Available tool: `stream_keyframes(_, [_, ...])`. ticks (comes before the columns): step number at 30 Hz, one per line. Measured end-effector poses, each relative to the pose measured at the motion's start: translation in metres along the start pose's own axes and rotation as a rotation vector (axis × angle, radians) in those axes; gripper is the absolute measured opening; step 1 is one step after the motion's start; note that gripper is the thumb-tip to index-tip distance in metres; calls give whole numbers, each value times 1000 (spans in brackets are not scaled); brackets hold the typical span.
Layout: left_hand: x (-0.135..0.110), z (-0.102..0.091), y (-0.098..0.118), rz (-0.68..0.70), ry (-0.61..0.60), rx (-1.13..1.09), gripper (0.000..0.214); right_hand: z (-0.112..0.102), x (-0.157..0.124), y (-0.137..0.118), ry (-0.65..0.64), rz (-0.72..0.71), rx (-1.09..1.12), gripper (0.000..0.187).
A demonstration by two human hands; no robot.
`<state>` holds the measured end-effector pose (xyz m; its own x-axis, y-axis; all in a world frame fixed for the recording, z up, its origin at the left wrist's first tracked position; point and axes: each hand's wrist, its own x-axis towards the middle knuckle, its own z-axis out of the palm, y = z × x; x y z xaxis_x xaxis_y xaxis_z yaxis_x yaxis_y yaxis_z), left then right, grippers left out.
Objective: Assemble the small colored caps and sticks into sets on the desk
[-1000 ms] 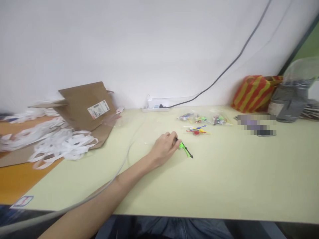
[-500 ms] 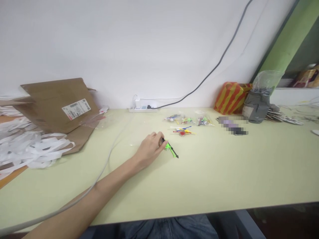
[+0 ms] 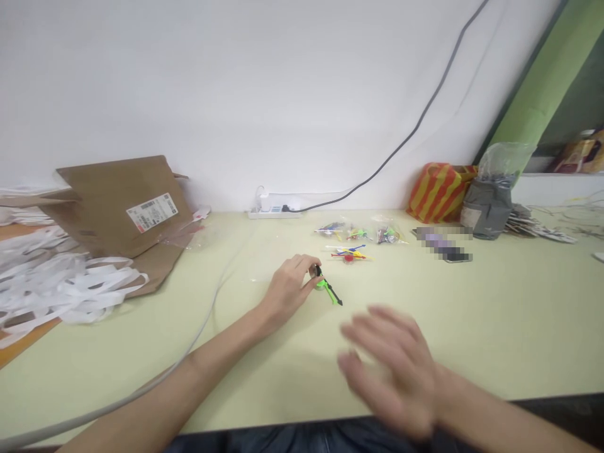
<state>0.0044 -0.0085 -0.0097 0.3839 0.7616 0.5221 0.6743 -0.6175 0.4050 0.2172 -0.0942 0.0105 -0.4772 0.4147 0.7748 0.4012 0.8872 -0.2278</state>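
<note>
My left hand (image 3: 290, 286) pinches a small green-and-black plastic piece (image 3: 330, 291) between thumb and fingers. Two narrow arms, the black one arrow-tipped, stick out from it toward the lower right; its upper end is partly hidden by my fingers. My right hand (image 3: 394, 371) is over the near part of the table, holding nothing, its fingers apart and blurred by motion. Behind the left hand's piece lies a similar set of red, yellow and blue pieces (image 3: 350, 255). Farther back are several clear bags (image 3: 361, 233) with coloured parts.
A brown cardboard box (image 3: 108, 207) and a heap of white straps (image 3: 70, 283) occupy the left. A grey cable (image 3: 207, 314) crosses my left forearm. Along the wall stand a power strip (image 3: 274, 214), a striped bag (image 3: 434, 192) and a grey bag (image 3: 488, 207). A pixelated phone (image 3: 457, 257) lies nearby.
My right hand has come into view from the lower right. The left hand keeps its hold on the green-and-black piece, and the whole view has shifted slightly.
</note>
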Motion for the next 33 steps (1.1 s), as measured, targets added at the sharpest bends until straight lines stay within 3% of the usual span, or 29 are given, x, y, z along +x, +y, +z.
stream_keyframes(2, [-1, 0, 2, -50, 35, -29, 17, 3, 21, 20, -5, 17, -61, 25])
stream_keyframes(4, [-1, -1, 4, -98, 51, -49, 18, 10, 44, 47, -85, 165, -23, 22])
stream_keyframes(8, [-2, -2, 5, -136, 38, -75, 23, 31, 64, 91, -314, 447, 564, 14])
stream_keyframes(11, [-1, -1, 2, -148, 46, -106, 26, 45, 55, 103, -250, 567, 853, 25])
stream_keyframes(16, [-1, 2, 0, -111, 55, -154, 30, 53, 40, 98, -118, 673, 940, 38])
stream_keyframes(21, [1, 1, 1, -90, 22, -124, 34, 46, 43, 95, -90, 615, 807, 33])
stream_keyframes(28, [4, -3, -8, -75, -54, -24, 35, 48, 41, 108, -20, 318, 187, 7])
stream_keyframes(33, [6, -7, -12, -139, -27, 25, 31, 57, 55, 113, -171, 175, 9, 6])
